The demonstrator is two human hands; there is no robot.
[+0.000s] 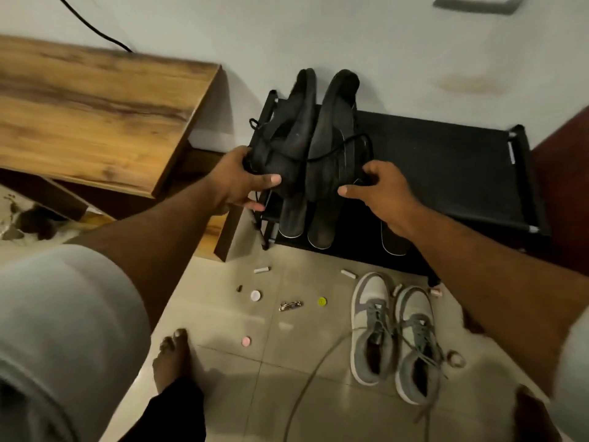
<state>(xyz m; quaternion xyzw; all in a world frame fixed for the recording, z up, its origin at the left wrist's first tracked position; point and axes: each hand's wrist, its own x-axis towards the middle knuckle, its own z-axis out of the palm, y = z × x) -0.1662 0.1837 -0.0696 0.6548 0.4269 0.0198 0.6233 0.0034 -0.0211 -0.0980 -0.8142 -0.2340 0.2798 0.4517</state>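
Pale wall (350, 33) up top, tiled floor (223, 393) below, with bottle caps and small bits scattered over the tiles in the lower middle of the frame.

At the upper left a wooden worktop (95, 116) is seen, nothing on the part in view. Just right of its corner, the left hand (236, 183) is wrapped around the heel end of the pair of black shoes (296, 138), thumb across the front and fingers tucked behind.

The pair is held toes-up in the middle of the frame, soles side by side, tips close to the wall, over the left end of the shoe rack (446, 161). Whether the heels are touching the top shelf can't be told. The other side of the pair is gripped by the right hand (382, 189), fingers curled in and thumb pinching the edge.

More dark shoes (393, 242) are tucked on the lower shelf. Most of the top shelf to the right is bare fabric.

Progress-wise, it's probably about halfway: the black pair has been brought to the rack but isn't let go of, so it needs to be set down and squared up. The grey sneakers (395, 333) at the lower right are left on the floor, laces loose, and would likely be done next, plus the floor clutter.
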